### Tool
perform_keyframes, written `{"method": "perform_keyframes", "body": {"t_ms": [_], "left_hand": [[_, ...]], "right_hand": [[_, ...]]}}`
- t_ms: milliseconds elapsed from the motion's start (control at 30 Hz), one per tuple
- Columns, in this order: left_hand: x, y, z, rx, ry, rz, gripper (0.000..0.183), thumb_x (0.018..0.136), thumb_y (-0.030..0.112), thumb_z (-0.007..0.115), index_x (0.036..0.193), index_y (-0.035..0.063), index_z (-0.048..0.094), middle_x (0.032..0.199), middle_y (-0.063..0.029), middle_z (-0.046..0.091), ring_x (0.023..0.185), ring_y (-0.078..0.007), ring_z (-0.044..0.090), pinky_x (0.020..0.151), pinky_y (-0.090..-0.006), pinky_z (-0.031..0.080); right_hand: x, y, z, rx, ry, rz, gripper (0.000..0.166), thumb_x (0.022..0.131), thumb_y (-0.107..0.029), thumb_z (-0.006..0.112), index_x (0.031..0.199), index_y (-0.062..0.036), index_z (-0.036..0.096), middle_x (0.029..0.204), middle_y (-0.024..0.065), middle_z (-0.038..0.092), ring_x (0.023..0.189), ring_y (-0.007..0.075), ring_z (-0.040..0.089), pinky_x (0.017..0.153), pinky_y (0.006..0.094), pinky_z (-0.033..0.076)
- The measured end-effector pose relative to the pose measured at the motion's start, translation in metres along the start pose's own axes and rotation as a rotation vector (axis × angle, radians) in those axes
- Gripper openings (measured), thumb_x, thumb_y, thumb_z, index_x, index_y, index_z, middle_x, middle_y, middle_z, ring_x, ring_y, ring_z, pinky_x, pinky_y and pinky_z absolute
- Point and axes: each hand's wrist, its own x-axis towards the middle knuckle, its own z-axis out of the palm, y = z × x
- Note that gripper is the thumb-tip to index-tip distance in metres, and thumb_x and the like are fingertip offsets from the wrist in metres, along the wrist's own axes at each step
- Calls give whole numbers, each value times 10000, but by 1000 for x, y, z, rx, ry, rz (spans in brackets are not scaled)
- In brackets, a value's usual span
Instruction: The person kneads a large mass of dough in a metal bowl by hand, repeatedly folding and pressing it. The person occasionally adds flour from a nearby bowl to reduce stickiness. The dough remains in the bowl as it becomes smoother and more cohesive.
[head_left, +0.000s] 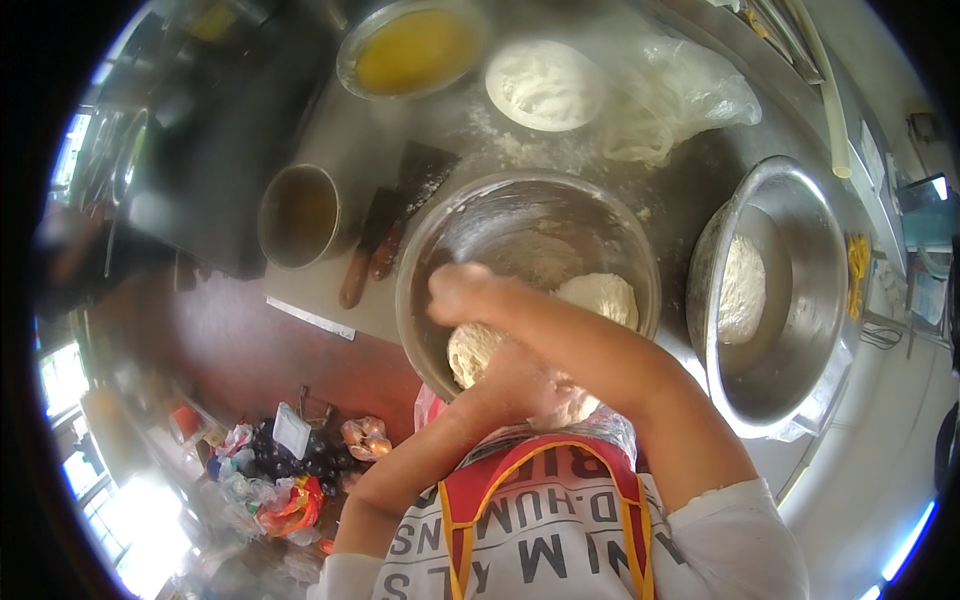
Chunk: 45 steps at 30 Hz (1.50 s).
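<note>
Dough lies in a large metal bowl (529, 180) held close against my apron (480, 480). My forearms cross over it, the right one above the left. My right hand (461, 292) is curled like a fist near the bowl's left wall, just above a pale lump of dough (471, 351); it is blurred. Lower down, my left hand (529, 379) touches the dough by the near rim, its fingers blurred and partly covered by my right forearm. Another smooth part of the dough (602, 296) shows at the bowl's right side. Whether these lumps join is hidden beneath my arms.
At right a metal basin (814, 337) holds more dough (741, 292). Beyond the bowl are a dish of flour (544, 84), a pan of yellow liquid (416, 52) and a plastic bag (697, 97). Wooden-handled scrapers (364, 262) and a metal pot (298, 217) stand left.
</note>
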Motion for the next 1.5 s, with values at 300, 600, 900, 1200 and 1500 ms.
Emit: {"method": "perform_keyframes", "body": {"t_ms": [300,600,900,1200,1500], "left_hand": [[3,-31,-6,119,60,-206,473,808,442,634,1045,33,640,1008,-184,644,1030,-370,571,912,-466,439],[3,-24,-15,-148,-63,-339,498,854,457,599,1191,90,603,1192,-171,584,1168,-352,501,1010,-505,338],[-46,-23,-27,47,607,-208,532,819,220,654,1303,55,509,1413,-248,378,1295,-435,369,1065,-576,307],[-60,-46,-29,-983,855,-533,336,877,59,601,1211,45,566,1180,-117,579,1122,-244,539,945,-362,449],[-30,-92,-62,-1955,967,-129,453,989,404,469,1251,41,534,1141,-86,602,1052,-188,570,942,-330,432]], "right_hand": [[-36,122,-47,433,812,325,313,897,-292,567,942,-15,707,899,122,706,841,201,662,750,356,513],[7,-66,-11,-417,32,-109,264,888,-272,545,816,-58,681,805,170,672,753,377,646,694,459,516],[90,-83,-53,-235,602,-392,151,855,-136,612,994,-77,614,980,133,656,866,354,629,733,438,504],[211,-107,-39,-337,590,-415,95,867,-144,589,930,-82,626,777,135,650,729,356,605,663,416,485],[6,-117,-38,575,248,-294,328,990,-265,458,772,-40,556,632,51,558,510,122,480,489,259,383]]}}
